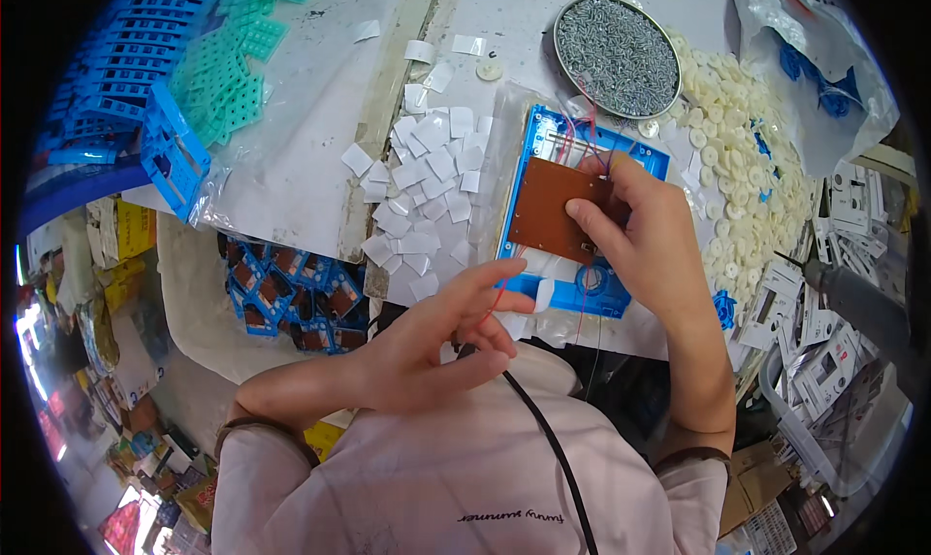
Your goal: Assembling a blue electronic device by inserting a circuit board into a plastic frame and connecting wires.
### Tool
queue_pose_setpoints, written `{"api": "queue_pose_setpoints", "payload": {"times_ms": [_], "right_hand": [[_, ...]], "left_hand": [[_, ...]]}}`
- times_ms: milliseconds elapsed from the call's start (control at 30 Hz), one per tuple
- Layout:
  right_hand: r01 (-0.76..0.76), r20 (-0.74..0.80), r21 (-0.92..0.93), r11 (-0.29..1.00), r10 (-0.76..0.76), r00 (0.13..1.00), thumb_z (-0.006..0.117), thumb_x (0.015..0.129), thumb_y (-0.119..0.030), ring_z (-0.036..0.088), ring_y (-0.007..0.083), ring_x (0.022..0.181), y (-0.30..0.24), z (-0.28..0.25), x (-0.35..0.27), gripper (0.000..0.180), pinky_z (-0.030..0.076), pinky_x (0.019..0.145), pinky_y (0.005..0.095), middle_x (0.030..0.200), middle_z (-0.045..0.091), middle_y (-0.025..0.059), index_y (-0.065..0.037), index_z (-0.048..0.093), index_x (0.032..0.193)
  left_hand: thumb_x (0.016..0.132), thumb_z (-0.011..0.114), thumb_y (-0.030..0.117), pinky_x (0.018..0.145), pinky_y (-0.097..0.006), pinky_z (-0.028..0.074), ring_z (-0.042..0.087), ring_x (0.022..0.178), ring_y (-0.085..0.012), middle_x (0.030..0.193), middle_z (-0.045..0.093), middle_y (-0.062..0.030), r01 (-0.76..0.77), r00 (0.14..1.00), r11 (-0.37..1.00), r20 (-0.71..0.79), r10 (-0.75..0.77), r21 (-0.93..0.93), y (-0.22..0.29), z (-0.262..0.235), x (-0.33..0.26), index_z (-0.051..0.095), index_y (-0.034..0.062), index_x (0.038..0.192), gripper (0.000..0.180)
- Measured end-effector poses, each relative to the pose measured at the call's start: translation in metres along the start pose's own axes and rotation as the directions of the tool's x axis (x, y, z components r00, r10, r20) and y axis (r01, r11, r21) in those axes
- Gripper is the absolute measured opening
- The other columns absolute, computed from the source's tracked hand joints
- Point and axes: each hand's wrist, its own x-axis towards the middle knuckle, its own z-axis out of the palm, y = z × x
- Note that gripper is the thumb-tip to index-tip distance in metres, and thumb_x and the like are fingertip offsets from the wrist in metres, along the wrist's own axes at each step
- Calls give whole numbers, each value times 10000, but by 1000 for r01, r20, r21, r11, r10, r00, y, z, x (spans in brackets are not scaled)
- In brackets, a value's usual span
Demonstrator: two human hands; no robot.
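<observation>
My right hand (645,230) pinches a brown circuit board (551,209) by its right side, thumb on top. The board is held over a blue plastic casing (609,299), hiding much of its inside. Thin red and pink wires (579,128) run from the casing's upper end. To the lower left, my left hand (441,327) has its fingers spread. A small white square pad (545,295) sits at one of its fingertips, seemingly stuck there, near the casing's lower edge. A thin red wire passes by these fingers.
White square pads (432,172) lie scattered left of the casing. A round tray of screws (618,56) stands beyond it, beside a heap of cream plastic discs (747,157). An electric screwdriver (863,308) juts in at right. Blue casings with boards (291,298) fill a bin at lower left.
</observation>
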Motion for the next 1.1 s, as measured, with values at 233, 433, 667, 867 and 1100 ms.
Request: {"api": "queue_pose_setpoints", "payload": {"times_ms": [233, 433, 667, 867, 1100], "right_hand": [[96, -14, -194, 976, -101, 995, 767, 837, -163, 678, 415, 777, -1, -1, 4, 329, 522, 674, 482, 832, 703, 212, 26, 570, 1020], [-2, -142, -323, 946, -46, 989, 799, 788, -134, 685, 383, 874, -13, -4, -2, 459, 533, 729, 448, 969, 710, 191, 13, 582, 1166], [417, -21, -449, 790, -476, 879, 783, 793, -233, 530, 377, 1298, 8, 16, -42, 601, 445, 1037, 496, 1335, 602, 210, 44, 599, 1293], [402, 152, -535, 743, -383, 911, 713, 843, -374, 462, 382, 1384, -3, 16, -45, 652, 338, 1143, 537, 1424, 548, 240, 82, 608, 1296], [350, 150, -607, 713, -330, 932, 696, 845, -437, 474, 414, 1356, -19, 24, -45, 714, 309, 1150, 559, 1386, 564, 286, 124, 608, 1278]], "left_hand": [[847, 765, 186, 1002, -437, 445, 602, 1123, -277, 1361, 574, -178, -6, 965, 282, -68, 254, 959, 36, -12, 2, 503, 22, 1417, 648], [836, 723, 428, 1116, -520, 334, 496, 1358, -271, 1403, 570, -152, -257, 906, -214, 312, 284, 942, 29, -17, 45, 600, -14, 1307, 658], [859, 687, 458, 1037, -459, 397, 514, 1340, -267, 1389, 589, -145, -271, 904, -210, 323, 279, 939, 29, -16, 47, 618, -29, 1287, 652], [860, 690, 460, 955, -414, 430, 554, 1289, -249, 1372, 601, -133, -307, 911, -165, 340, 234, 937, 42, -21, 50, 621, -25, 1280, 646], [881, 707, 327, 819, -380, 499, 662, 1070, -254, 1108, 697, -111, -354, 934, 142, 341, 109, 924, 83, -37, 81, 702, 40, 1084, 351]]}}
